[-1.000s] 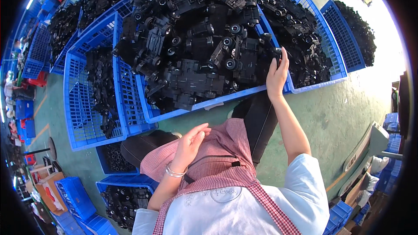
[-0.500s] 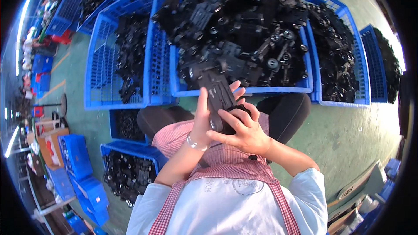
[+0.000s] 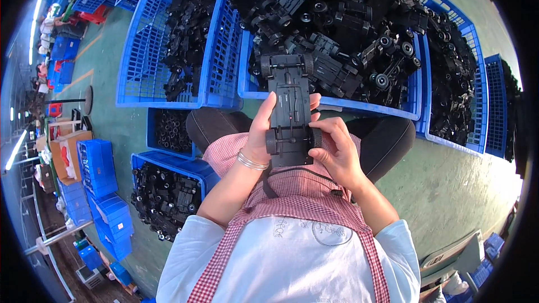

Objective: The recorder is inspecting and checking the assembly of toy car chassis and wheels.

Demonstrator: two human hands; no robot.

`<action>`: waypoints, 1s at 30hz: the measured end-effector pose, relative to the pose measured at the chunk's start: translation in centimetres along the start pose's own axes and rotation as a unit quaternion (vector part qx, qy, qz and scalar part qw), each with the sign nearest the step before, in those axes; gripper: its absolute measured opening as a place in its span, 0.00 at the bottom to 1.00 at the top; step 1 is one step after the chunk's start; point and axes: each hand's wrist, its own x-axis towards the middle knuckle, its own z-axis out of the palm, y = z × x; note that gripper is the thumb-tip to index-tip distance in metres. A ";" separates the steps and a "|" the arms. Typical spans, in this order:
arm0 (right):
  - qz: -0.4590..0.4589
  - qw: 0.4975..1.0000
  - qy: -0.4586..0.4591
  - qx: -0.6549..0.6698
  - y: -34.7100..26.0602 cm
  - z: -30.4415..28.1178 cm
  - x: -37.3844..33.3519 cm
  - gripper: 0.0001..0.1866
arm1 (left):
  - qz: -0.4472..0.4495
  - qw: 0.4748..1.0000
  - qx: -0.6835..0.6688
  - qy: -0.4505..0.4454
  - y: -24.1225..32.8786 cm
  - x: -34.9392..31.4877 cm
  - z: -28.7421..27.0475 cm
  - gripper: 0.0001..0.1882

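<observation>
A black toy car chassis (image 3: 289, 111) with small wheels is held upright over my lap, its underside toward me. My left hand (image 3: 261, 131) grips its left side, a silver bracelet on the wrist. My right hand (image 3: 333, 147) holds its lower right corner, fingers at the rear wheel. Just beyond it stands a big blue crate (image 3: 337, 104) heaped with more black chassis parts (image 3: 342, 17).
More blue crates of black parts stand to the left (image 3: 140, 78) and the right (image 3: 477, 106). A small blue bin of black wheels (image 3: 168, 188) sits by my left knee, another (image 3: 168, 129) behind it. Stacked blue boxes (image 3: 95, 179) and a green floor (image 3: 449, 191) surround me.
My right hand pulled a chassis from the big crate and brought it to my lap. My left hand rose to grip it. The view has tilted down and closer.
</observation>
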 end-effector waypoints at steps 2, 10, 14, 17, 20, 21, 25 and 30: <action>-0.001 1.000 0.010 -0.030 -0.1 0.4 -0.2 0.25 | -0.032 0.999 -0.014 0.030 0.0 0.0 0.0 0.33; 0.037 0.981 0.041 0.184 1.3 -0.1 0.8 0.18 | -0.043 0.997 0.023 0.064 0.0 -1.0 -0.7 0.32; 0.017 0.976 0.175 0.127 2.6 -0.6 3.1 0.21 | -0.087 0.989 0.097 0.073 0.3 -1.5 -0.3 0.29; 0.001 0.973 0.154 0.172 1.8 -0.8 4.4 0.24 | -0.069 0.971 0.223 0.045 0.4 -1.8 1.2 0.28; 0.026 0.981 0.105 0.160 1.6 -1.5 4.9 0.22 | -0.074 0.969 0.233 0.043 0.4 -2.3 1.6 0.28; 0.018 0.981 0.099 0.166 1.4 -1.6 4.9 0.21 | -0.076 0.963 0.256 0.041 0.6 -2.4 1.8 0.28; -0.010 0.990 0.104 0.091 1.1 -1.4 4.5 0.21 | -0.091 0.957 0.276 0.018 1.0 -2.5 2.0 0.29; -0.021 0.984 0.146 0.102 0.4 -0.2 4.3 0.19 | -0.125 0.980 0.151 0.035 0.8 -2.9 1.2 0.30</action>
